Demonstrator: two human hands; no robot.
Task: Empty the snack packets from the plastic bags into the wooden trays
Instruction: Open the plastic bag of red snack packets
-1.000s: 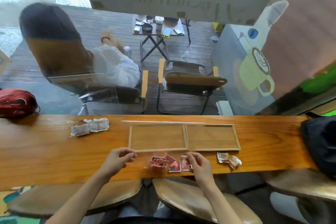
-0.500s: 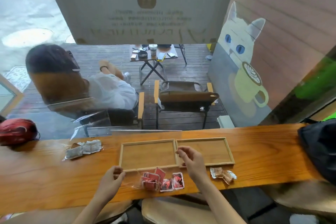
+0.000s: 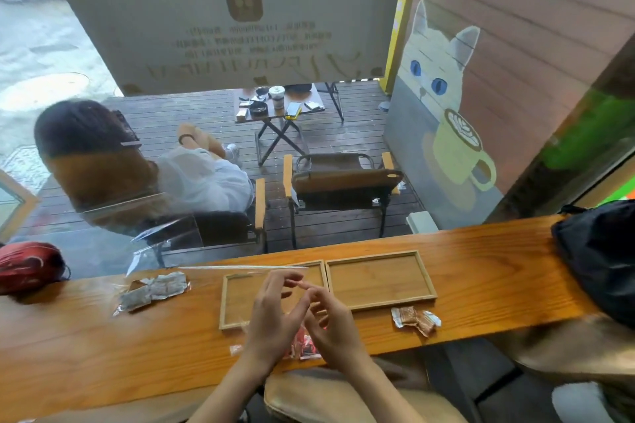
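**Hands up, red bag under them**

Here both hands hover together above the near edge of the left tray (image 3: pixel 233 299). Left hand (image 3: pixel 275 316): fingers loosely curled and parted, thumb near the forefinger. Right hand (image 3: pixel 331 319): fingers bent, tips meeting those of the left. Whether anything thin is pinched between them I cannot tell; no packet shows in either.

The red bag (image 3: pixel 304 347), clear plastic with red packets inside, lies on the counter (image 3: pixel 498 271) just near of the left tray, directly beneath the two wrists and partly hidden by them. Its long axis appears to run left-right along the counter edge. Both hands are about equally close; it sits nearer the body than the fingertips, so the reach would be down and back.

Two more bags wait: a silver bag (image 3: pixel 151 292) well to the left, a brown bag (image 3: pixel 417 318) just near of the right tray (image 3: pixel 426 285).

Both trays hold nothing. Emptying, by my reading, is not yet begun.
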